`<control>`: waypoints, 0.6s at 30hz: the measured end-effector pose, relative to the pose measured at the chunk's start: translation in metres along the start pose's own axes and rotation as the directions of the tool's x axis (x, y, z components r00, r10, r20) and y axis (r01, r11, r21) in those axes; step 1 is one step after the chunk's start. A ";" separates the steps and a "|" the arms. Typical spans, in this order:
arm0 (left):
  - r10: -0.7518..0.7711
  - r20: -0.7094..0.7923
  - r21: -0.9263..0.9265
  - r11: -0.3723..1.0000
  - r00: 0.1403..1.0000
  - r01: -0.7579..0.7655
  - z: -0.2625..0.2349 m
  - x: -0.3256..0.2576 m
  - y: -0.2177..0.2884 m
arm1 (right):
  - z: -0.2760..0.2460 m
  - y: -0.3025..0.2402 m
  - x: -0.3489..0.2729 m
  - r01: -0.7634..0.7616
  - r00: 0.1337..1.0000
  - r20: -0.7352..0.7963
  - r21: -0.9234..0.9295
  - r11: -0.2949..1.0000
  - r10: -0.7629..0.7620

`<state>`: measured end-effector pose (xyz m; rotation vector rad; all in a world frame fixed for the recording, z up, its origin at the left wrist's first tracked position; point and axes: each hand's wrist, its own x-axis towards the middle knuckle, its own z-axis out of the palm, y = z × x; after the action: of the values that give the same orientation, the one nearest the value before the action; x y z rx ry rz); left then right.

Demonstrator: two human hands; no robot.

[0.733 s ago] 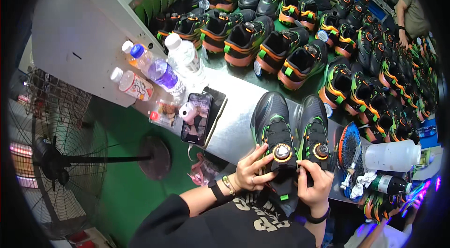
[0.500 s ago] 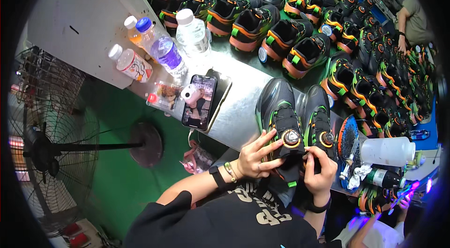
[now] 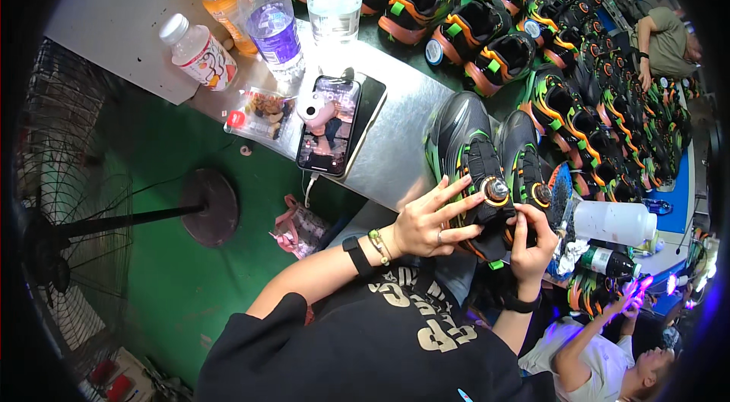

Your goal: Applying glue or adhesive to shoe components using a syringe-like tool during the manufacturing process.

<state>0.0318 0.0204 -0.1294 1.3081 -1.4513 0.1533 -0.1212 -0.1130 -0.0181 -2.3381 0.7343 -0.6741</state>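
A pair of black sneakers with green and orange trim stands at the metal table's near edge, toes pointing away. My left hand (image 3: 433,223) lies across the left sneaker (image 3: 462,132) with its fingers spread, fingertips beside the round lacing dial (image 3: 495,189). Close against it stands the right sneaker (image 3: 518,145), which has a similar dial (image 3: 541,194). My right hand (image 3: 534,241) pinches thumb and forefinger together at the collar between the two shoes. Whatever is in that pinch is too small or hidden to make out.
Bottles, including a purple-labelled one (image 3: 272,30), a food packet (image 3: 261,113) and a phone (image 3: 330,125) occupy the metal table (image 3: 395,166). Rows of sneakers (image 3: 487,30) fill the far side. Right: brush (image 3: 561,183), white jug (image 3: 614,222), dark bottle (image 3: 608,261). A fan (image 3: 53,242) stands left; two people work at right.
The whole view has shifted, so the table items appear higher and the co-worker at lower right shows more. Both hands keep nearly the same hold at the sneakers.
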 end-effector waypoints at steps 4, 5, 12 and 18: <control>0.011 0.007 0.031 0.999 1.000 -0.011 -0.001 0.001 0.000 | 0.001 -0.001 -0.003 -0.005 0.999 -0.034 -0.008 1.000 0.005; 0.015 0.008 0.023 1.000 1.000 -0.015 -0.001 0.001 0.000 | 0.002 -0.001 -0.003 -0.009 0.999 -0.039 -0.015 1.000 0.008; 0.005 0.012 0.049 0.999 1.000 -0.006 -0.001 0.001 0.001 | 0.003 0.001 -0.010 -0.073 0.993 -0.084 0.057 0.996 0.077; 0.014 0.032 0.034 0.999 0.999 -0.015 -0.001 0.001 -0.003 | 0.002 -0.013 -0.008 -0.093 0.988 -0.127 -0.040 0.995 0.087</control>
<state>0.0349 0.0191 -0.1296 1.3334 -1.4912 0.1689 -0.1216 -0.0981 -0.0136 -2.3044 0.9146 -0.7763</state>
